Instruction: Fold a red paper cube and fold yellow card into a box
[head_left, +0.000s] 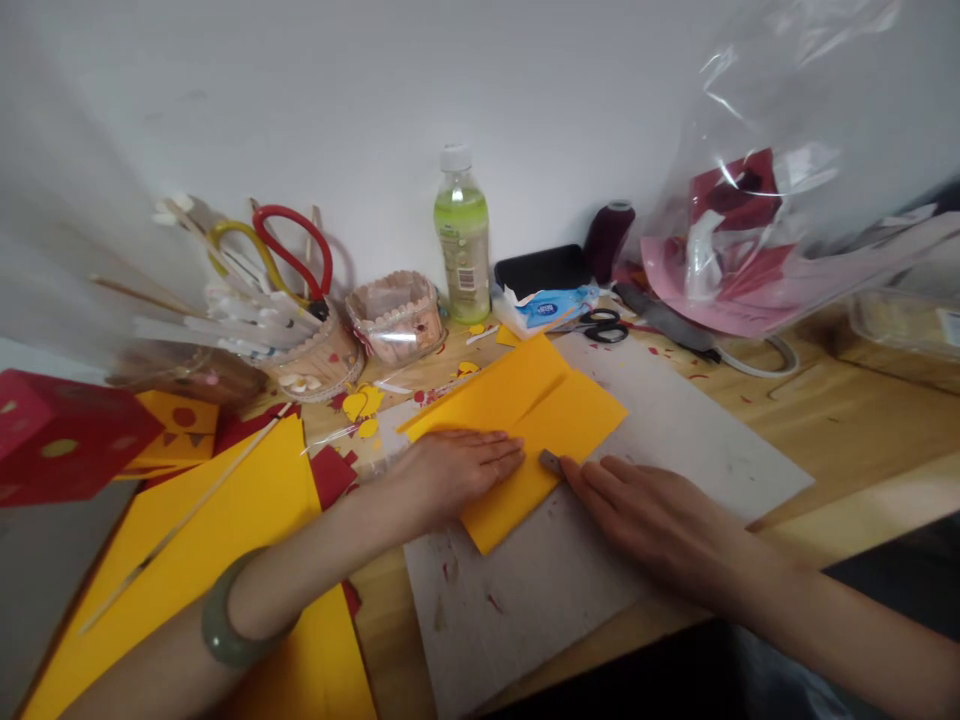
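Observation:
My left hand (472, 468) lies flat, palm down, on a folded piece of yellow card (574, 400), with a green bangle (225, 620) on that wrist. Between the fingers of my right hand (637, 510) is a small flat grey tool (551, 462); its tip touches the card near the lower right edge. Most of the tool is hidden by the hand, so its exact kind does not show. A slit or crease runs across the upper part of the card. Underneath is a grey board (517, 620) marked with scraps and stains.
Large yellow sheets (247, 520) with a thin stick (195, 505) on them lie at left, beside a red box (67, 435). Behind stand a cup of pens and scissors (315, 350), a green drink bottle (461, 245), a tissue pack (551, 307) and black-handled scissors (604, 327).

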